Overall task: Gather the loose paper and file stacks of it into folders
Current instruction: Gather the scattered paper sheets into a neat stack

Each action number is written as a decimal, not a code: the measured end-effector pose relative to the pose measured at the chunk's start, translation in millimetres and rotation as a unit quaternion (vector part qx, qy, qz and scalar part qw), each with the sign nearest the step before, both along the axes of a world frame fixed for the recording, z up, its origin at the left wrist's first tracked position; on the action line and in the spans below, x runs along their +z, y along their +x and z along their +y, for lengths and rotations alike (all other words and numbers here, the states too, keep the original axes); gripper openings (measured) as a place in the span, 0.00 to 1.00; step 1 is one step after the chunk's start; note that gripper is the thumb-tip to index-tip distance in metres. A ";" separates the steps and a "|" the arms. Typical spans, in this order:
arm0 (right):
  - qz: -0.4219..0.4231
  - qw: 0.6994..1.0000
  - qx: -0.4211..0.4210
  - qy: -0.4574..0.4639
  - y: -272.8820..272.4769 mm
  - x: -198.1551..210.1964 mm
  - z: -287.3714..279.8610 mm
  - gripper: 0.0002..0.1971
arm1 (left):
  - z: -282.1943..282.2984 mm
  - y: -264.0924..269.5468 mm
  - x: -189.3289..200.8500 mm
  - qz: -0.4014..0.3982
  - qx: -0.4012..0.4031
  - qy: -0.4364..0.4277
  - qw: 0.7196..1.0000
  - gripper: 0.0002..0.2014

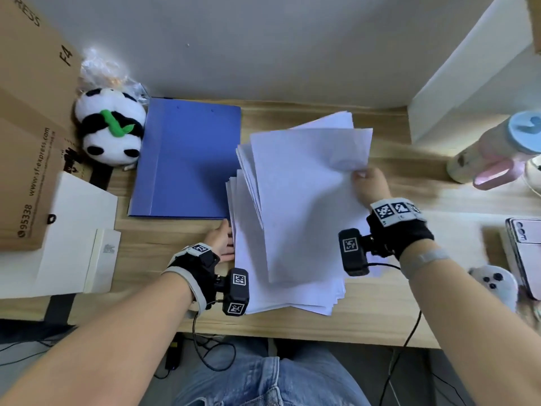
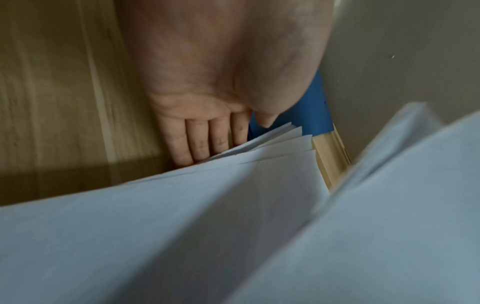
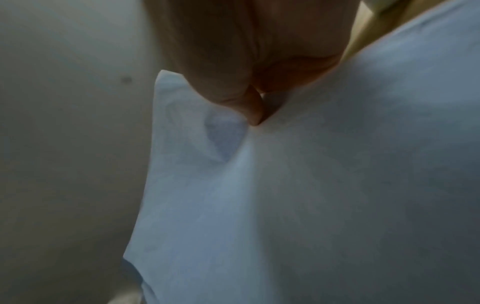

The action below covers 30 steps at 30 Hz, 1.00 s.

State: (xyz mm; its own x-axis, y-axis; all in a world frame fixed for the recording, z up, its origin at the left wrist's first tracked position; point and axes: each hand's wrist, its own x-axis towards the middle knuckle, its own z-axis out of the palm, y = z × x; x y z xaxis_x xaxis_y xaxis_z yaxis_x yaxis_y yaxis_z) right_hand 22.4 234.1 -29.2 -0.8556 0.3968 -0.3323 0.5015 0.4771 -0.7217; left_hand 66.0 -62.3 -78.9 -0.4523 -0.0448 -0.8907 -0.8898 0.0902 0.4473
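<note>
A loose stack of white paper (image 1: 289,273) lies fanned on the wooden desk (image 1: 164,232), right of a closed blue folder (image 1: 187,159). My right hand (image 1: 367,183) pinches the right edge of a sheet (image 1: 304,194) and holds it raised over the stack; the right wrist view shows the thumb (image 3: 233,86) pressing a crease into that sheet (image 3: 285,195). My left hand (image 1: 221,240) rests flat on the desk, its straight fingers (image 2: 197,142) against the stack's left edge (image 2: 259,148). A strip of the blue folder (image 2: 309,111) shows behind that hand.
A plush panda (image 1: 109,127) and a cardboard box (image 1: 32,118) stand at the left, with white boxes (image 1: 70,235) in front. A pastel bottle (image 1: 494,148), a phone (image 1: 525,253) and a small grey gadget (image 1: 494,284) sit at the right. A white panel (image 1: 468,71) rises at the back right.
</note>
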 end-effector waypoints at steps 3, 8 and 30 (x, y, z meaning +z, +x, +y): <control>-0.093 0.995 0.010 0.018 7.1 -20.8 -32.3 0.17 | 0.7 1.3 4.9 0.001 0.006 0.002 1.000 0.31; -0.173 0.984 -0.040 -0.028 20.8 -52.6 -43.7 0.20 | -0.8 1.4 4.2 -0.005 0.005 0.011 1.000 0.29; -0.223 0.959 -0.087 -0.148 61.4 -53.5 -43.5 0.25 | -11.3 -4.7 -64.9 0.002 -0.070 -0.017 0.997 0.49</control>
